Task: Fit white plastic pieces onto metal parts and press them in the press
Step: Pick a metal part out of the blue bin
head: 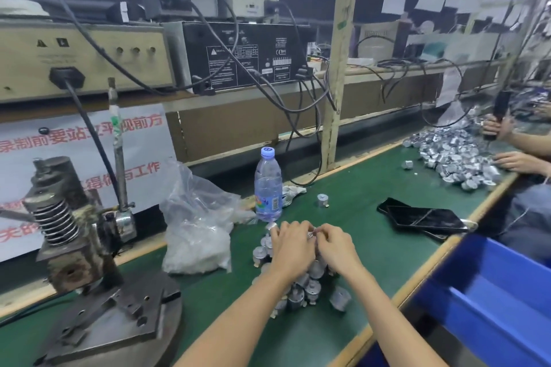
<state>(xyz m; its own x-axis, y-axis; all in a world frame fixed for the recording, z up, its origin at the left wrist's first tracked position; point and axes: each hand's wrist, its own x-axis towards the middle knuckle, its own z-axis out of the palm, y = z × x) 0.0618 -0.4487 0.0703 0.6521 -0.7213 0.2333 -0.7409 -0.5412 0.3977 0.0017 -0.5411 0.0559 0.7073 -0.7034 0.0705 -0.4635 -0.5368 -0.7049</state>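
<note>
Green mat is carrying the whole job: press sitting far left, bag of white pieces beside it, pile of metal parts lying under the hands. Left hand and right hand are meeting over the pile, fingers curled, both pinching one small part between them. I'm reading this as the fitting step. Pressing isn't started, since the press is sitting well apart from the hands.

Doing it well: left should be holding the part steady while right is seating the white piece square and fully down, before anything is going to the press. A tilted piece is likely jamming or cracking under the ram.

Hard to make out: fingers are hiding the white piece, so I can't tell if it's on yet. Part orientation is staying unclear too. Bag contents are blurring into one white mass. Bottom edge is cutting off the press base.
</note>
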